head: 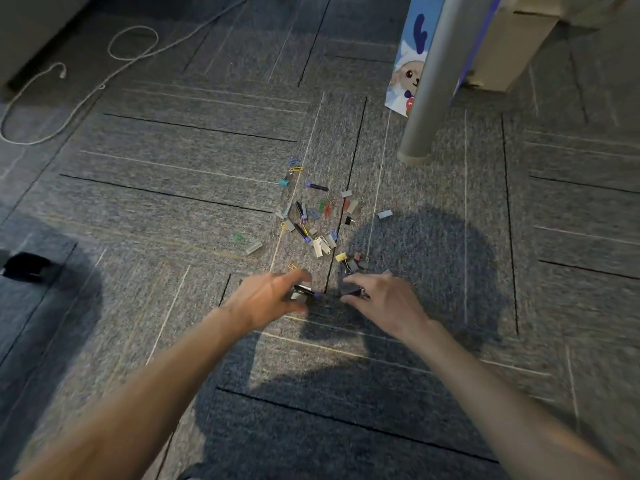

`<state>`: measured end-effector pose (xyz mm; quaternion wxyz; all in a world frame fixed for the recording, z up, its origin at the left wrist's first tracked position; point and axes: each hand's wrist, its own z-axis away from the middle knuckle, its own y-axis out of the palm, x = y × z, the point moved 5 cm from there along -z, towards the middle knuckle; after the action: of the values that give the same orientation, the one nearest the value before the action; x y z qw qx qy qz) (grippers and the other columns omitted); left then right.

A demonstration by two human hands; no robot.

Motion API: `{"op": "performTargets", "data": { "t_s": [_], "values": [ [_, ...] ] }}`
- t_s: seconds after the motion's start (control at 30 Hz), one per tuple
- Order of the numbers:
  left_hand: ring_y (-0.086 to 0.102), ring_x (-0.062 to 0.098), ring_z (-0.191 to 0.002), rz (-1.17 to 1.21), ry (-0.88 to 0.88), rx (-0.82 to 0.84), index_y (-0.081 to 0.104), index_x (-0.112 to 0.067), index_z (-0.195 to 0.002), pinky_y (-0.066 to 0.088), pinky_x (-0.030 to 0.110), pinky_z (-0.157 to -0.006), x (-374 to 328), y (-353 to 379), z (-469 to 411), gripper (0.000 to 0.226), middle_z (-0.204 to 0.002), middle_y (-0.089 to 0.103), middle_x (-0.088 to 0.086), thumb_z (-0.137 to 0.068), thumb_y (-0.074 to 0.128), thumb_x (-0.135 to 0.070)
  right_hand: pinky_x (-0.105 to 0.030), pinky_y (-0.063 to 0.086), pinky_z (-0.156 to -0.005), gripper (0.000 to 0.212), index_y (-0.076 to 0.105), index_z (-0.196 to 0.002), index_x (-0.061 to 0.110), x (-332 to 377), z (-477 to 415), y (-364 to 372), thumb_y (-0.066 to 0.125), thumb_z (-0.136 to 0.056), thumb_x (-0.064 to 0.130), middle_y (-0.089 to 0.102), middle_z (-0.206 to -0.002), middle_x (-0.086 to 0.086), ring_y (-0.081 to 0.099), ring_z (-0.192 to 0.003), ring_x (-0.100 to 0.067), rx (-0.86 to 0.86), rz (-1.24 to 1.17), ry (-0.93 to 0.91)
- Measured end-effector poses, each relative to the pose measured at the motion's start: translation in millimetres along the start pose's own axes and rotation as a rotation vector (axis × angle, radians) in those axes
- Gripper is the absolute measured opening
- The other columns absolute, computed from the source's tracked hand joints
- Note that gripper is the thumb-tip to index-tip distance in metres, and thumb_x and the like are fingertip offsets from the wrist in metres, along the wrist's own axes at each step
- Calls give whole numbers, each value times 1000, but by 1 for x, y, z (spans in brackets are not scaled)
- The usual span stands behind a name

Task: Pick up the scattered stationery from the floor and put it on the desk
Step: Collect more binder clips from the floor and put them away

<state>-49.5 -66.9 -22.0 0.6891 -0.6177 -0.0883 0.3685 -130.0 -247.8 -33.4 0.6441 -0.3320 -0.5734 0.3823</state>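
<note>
Down on the grey carpet floor (pixel 173 202), both hands reach forward side by side at the near edge of the scattered stationery (pixel 318 230). The left hand (pixel 270 297) has its fingers curled, with the thumb underneath, and pinches a small dark pen piece (pixel 306 292) with a purple tip; something pale sits against it in the same grip, too blurred to name. The right hand (pixel 384 299) is just beside it, fingers bent downward, and grips a dark binder clip (pixel 349 289) between thumb and fingertips, its wire handles sticking out toward the wrist. The two hands are close but apart, with a strip of shadowed carpet between them.

Beyond the fingertips the rest of the stationery lies loose on the floor: a yellow binder clip (pixel 341 257) near the right hand, a grey staple strip (pixel 254 248) and a green paper clip (pixel 238 237) off to the left, another purple-tipped pen (pixel 317 186) farther out, and mixed coloured clips and white pieces between them. Farther back on the right a grey metal leg (pixel 427 81) stands on the carpet, with a cartoon-printed box (pixel 408 64) behind it. A white cable (pixel 86 91) loops across the floor at far left
</note>
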Motion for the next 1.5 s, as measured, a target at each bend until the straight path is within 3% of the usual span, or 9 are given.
{"op": "performTargets", "data": {
  "t_s": [0.23,0.37,0.53,0.83,0.93,1.03,1.13,1.33,1.5],
  "values": [
    [54,9,-47,-15,8,28,42,-19,-104,41,17,-39,6,15,-9,34,-61,56,0,-89,50,-48,-12,34,-49,27,56,-104,18,-4,-8,4,56,-95,43,55,-65,6,43,-43,-4,149,-2,54],
    [57,10,-63,5,-168,299,40,-18,-105,45,19,-54,6,13,-19,35,-74,56,-5,-88,55,-45,-17,29,-41,26,55,-83,15,-2,-1,-3,55,-97,38,45,-58,2,33,-43,-11,100,-721,279],
    [52,9,-63,-156,-69,406,43,-14,-110,43,21,-62,-3,5,-33,47,-75,51,-5,-87,49,-54,-17,19,-33,35,54,-74,10,1,16,-1,35,-100,23,37,-48,3,23,-34,-9,-6,-1572,413],
    [49,9,-49,-211,48,323,38,-13,-99,51,22,-51,7,9,-24,37,-71,57,8,-99,27,-48,-17,28,-36,28,60,-85,9,3,29,10,58,-92,36,56,-72,0,36,-44,-8,185,-1722,462],
    [46,15,-47,172,-134,243,46,-14,-91,51,28,-46,10,14,-16,32,-69,60,13,-97,32,-42,-16,26,-37,22,56,-82,9,2,27,5,61,-89,30,45,-62,3,32,-43,-8,147,-1729,494],
    [36,14,-43,997,-457,61,51,-8,-81,32,25,-36,10,14,-6,27,-56,50,0,-97,40,-27,-16,24,-33,20,52,-75,10,-4,21,0,55,-90,22,35,-55,4,28,-38,-7,24,-1837,564],
    [22,11,-37,1698,-493,-114,44,-16,-70,14,20,-34,-2,11,1,23,-47,35,-6,-88,42,-30,-16,29,-33,17,53,-78,9,-3,12,1,49,-93,16,40,-54,4,36,-40,-7,-64,-2012,630],
    [41,12,-41,2080,-487,-209,47,-12,-81,30,15,-27,-11,11,1,10,-72,58,7,-81,38,-17,-18,46,-43,20,64,-105,1,9,-1,7,54,-88,5,66,-82,-8,61,-63,-15,-9,-1969,665],
    [43,14,-48,1932,-566,-186,51,-9,-81,30,13,-33,-12,11,-5,17,-86,67,11,-81,35,-10,-16,36,-40,20,64,-105,3,10,-7,13,58,-88,12,59,-78,-3,47,-59,-9,86,-1788,621]
  ]
}}
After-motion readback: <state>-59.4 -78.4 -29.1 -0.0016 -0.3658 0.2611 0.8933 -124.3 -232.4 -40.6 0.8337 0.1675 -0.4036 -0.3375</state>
